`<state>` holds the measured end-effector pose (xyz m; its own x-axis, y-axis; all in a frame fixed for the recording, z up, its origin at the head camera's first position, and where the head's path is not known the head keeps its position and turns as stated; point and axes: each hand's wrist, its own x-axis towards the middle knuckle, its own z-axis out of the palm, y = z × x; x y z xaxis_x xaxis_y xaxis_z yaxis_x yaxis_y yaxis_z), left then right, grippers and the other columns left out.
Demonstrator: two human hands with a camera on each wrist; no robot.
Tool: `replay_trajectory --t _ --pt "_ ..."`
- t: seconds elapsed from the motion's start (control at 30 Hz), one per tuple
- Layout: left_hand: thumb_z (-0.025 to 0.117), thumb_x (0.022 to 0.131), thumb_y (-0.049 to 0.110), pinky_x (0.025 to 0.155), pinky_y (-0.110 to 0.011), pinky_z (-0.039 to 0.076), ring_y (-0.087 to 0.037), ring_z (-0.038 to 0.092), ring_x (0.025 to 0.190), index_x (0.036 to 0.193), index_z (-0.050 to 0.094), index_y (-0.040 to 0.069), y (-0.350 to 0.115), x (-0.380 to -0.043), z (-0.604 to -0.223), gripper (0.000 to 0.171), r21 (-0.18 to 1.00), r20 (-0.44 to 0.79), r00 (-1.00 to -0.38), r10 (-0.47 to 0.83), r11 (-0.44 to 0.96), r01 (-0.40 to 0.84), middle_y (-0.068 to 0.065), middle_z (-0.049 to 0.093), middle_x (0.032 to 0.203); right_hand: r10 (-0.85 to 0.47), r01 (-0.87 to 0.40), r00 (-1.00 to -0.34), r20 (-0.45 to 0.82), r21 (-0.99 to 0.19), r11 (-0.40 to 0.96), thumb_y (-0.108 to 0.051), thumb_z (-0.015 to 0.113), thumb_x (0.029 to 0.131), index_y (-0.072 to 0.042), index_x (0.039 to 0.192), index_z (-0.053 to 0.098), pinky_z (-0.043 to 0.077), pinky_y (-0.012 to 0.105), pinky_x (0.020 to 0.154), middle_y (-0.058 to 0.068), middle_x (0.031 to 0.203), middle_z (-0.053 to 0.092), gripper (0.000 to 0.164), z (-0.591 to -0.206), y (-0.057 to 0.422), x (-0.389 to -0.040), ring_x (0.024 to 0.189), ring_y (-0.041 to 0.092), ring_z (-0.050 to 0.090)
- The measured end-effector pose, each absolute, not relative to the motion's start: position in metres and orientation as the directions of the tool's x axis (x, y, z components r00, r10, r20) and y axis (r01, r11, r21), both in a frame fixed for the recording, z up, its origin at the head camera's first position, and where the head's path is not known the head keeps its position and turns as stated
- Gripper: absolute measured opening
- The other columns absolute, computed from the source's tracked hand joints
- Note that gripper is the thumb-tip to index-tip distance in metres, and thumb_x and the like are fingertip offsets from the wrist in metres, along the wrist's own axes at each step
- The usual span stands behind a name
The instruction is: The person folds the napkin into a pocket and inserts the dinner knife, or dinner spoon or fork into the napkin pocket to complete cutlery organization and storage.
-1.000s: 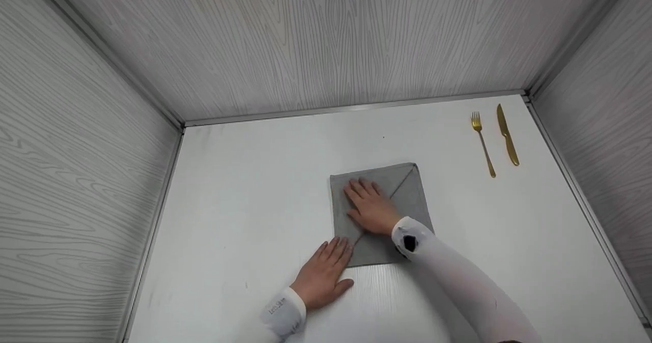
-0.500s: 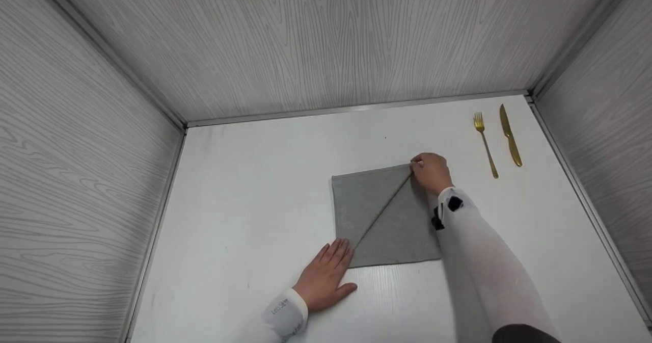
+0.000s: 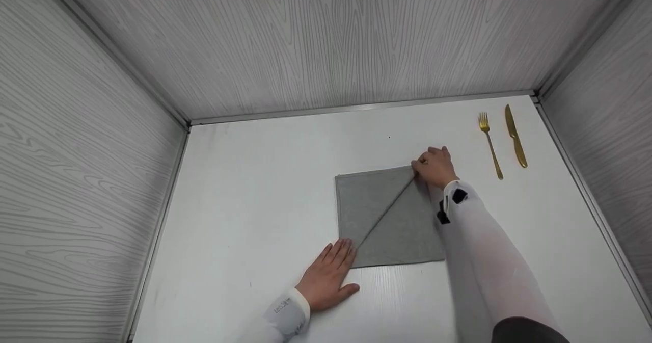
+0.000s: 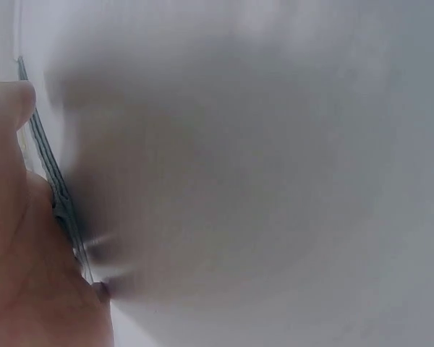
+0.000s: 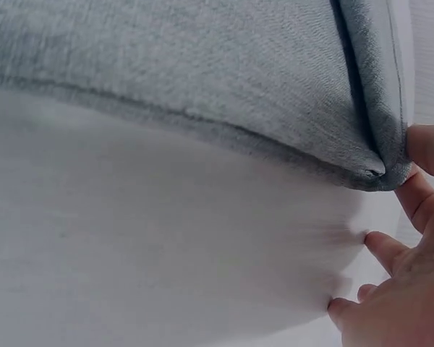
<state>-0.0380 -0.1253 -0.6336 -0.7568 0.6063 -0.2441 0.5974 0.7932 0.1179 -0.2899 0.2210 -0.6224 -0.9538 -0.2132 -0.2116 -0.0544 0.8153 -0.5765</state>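
White counter (image 3: 254,195) runs wide left of gray cloth (image 3: 402,231), which lies on it, diagonal fold across. Left hand (image 3: 326,279) on cloth's near-left corner; grip flat, fingers straight, thumb out. Right hand (image 3: 436,167) at cloth's far-right corner, grip pinching it. Right of cloth, well apart: fork (image 3: 490,143), then knife (image 3: 514,133), near counter's right edge.

The right grip (image 3: 436,167) pinches the gray cloth (image 3: 402,231).

A small booth (image 3: 76,169) was indicated, with a white tabletop (image 3: 249,195) enclosed at the left, far and right by pale wood-grain panels (image 3: 316,42). Its corners and edges were trimmed with grey strips (image 3: 356,108). The wider building could not be identified.
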Motion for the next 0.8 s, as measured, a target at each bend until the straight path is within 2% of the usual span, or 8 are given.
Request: replay_trajectory --t 0.17,0.27,0.37,0.4,0.5,0.6,0.7,0.8 --pt "0.028 0.104 0.067 0.126 -0.042 0.009 -0.025 0.004 0.157 0.165 0.014 0.009 -0.125 -0.037 -0.635 0.085 0.095 -0.253 -0.758 0.601 0.796 0.598 -0.01 0.008 0.171 -0.179 -0.074 -0.972 -0.15 -0.529 0.845 -0.027 0.055 0.104 0.005 0.104 0.071 -0.006 0.051 0.124 0.029 0.132 0.059 0.036 -0.632 0.219 -0.291 0.149 0.044 0.024" --pt "0.028 0.104 0.067 0.126 -0.043 0.009 -0.025 0.003 0.157 0.165 0.014 0.008 -0.124 -0.036 -0.637 0.086 0.106 -0.247 -0.76 0.602 0.796 0.596 -0.01 0.007 0.171 -0.135 -0.057 -0.984 -0.115 -0.515 0.855 -0.029 0.06 0.102 0.003 0.104 0.069 -0.004 0.049 0.125 0.031 0.14 0.052 0.033 -0.638 0.218 -0.29 0.149 0.046 0.021" --pt "0.028 0.104 0.067 0.126 -0.044 0.009 -0.026 0.002 0.157 0.165 0.015 0.007 -0.124 -0.035 -0.637 0.086 0.113 -0.239 -0.76 0.604 0.795 0.596 -0.011 0.006 0.171 -0.113 -0.057 -0.991 -0.077 -0.524 0.85 -0.03 0.061 0.102 0.003 0.108 0.067 0.0 0.049 0.125 0.032 0.139 0.052 0.034 -0.642 0.218 -0.289 0.149 0.045 0.024" --pt "0.028 0.104 0.066 0.126 -0.044 0.009 -0.026 0.002 0.157 0.165 0.015 0.007 -0.124 -0.035 -0.637 0.085 0.117 -0.236 -0.76 0.605 0.795 0.596 -0.011 0.006 0.171 -0.096 -0.047 -0.994 -0.06 -0.552 0.833 -0.029 0.06 0.103 0.004 0.11 0.067 0.003 0.049 0.125 0.031 0.137 0.054 0.034 -0.642 0.219 -0.289 0.146 0.045 0.028" --pt "0.028 0.105 0.065 0.126 -0.043 0.008 -0.025 0.002 0.157 0.165 0.015 0.008 -0.126 -0.035 -0.636 0.084 0.132 -0.215 -0.766 0.606 0.795 0.592 -0.01 0.007 0.171 -0.026 -0.019 -1.0 0.0 -0.671 0.741 -0.024 0.051 0.107 0.007 0.119 0.066 0.022 0.054 0.121 0.029 0.127 0.061 0.036 -0.638 0.22 -0.286 0.136 0.045 0.044" --pt "0.03 0.105 0.063 0.126 -0.043 0.008 -0.024 0.003 0.157 0.164 0.016 0.008 -0.127 -0.035 -0.635 0.082 0.149 -0.176 -0.774 0.608 0.794 0.59 -0.01 0.008 0.171 0.005 -0.043 -0.998 0.064 -0.733 0.679 -0.02 0.043 0.11 0.006 0.129 0.063 0.03 0.056 0.117 0.028 0.134 0.058 0.038 -0.63 0.224 -0.28 0.135 0.045 0.045" --pt "0.03 0.105 0.063 0.126 -0.044 0.008 -0.025 0.003 0.157 0.164 0.015 0.007 -0.131 -0.034 -0.635 0.083 0.15 -0.153 -0.783 0.603 0.797 0.585 -0.01 0.008 0.171 -0.143 -0.151 -0.988 0.064 -0.644 0.75 -0.021 0.04 0.112 0.003 0.138 0.059 0.024 0.057 0.12 0.025 0.149 0.049 0.041 -0.622 0.226 -0.269 0.145 0.044 0.033" --pt "0.029 0.105 0.063 0.126 -0.044 0.008 -0.025 0.004 0.157 0.164 0.016 0.006 -0.135 -0.031 -0.636 0.083 0.149 -0.157 -0.787 0.597 0.802 0.578 -0.011 0.008 0.171 -0.367 -0.317 -0.93 -0.004 -0.496 0.808 -0.025 0.042 0.112 0.0 0.148 0.051 0.019 0.056 0.122 0.021 0.158 0.04 0.046 -0.619 0.225 -0.258 0.151 0.042 0.023"
